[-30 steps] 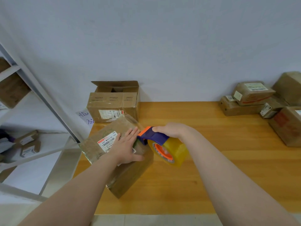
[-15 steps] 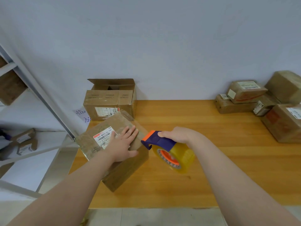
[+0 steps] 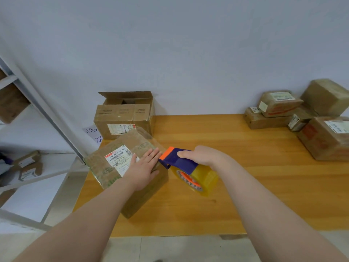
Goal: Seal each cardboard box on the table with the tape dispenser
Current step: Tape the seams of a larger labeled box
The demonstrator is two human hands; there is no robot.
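A person's left hand (image 3: 143, 170) lies flat, fingers straight, on a cardboard box (image 3: 98, 165) at the left end of the table (image 3: 245, 176), apparently pinning it against sliding. The right hand (image 3: 204, 156) grips the tape dispenser (image 3: 179, 161), its orange nose just beside the box's top edge, seemingly poised to lay tape. An open box (image 3: 122, 114) stands behind; more parcels (image 3: 279, 106) sit far right.

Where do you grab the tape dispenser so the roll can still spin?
By its purple handle, from above, as the right hand does. The roll hangs below and the orange end points at the box, so both are free.
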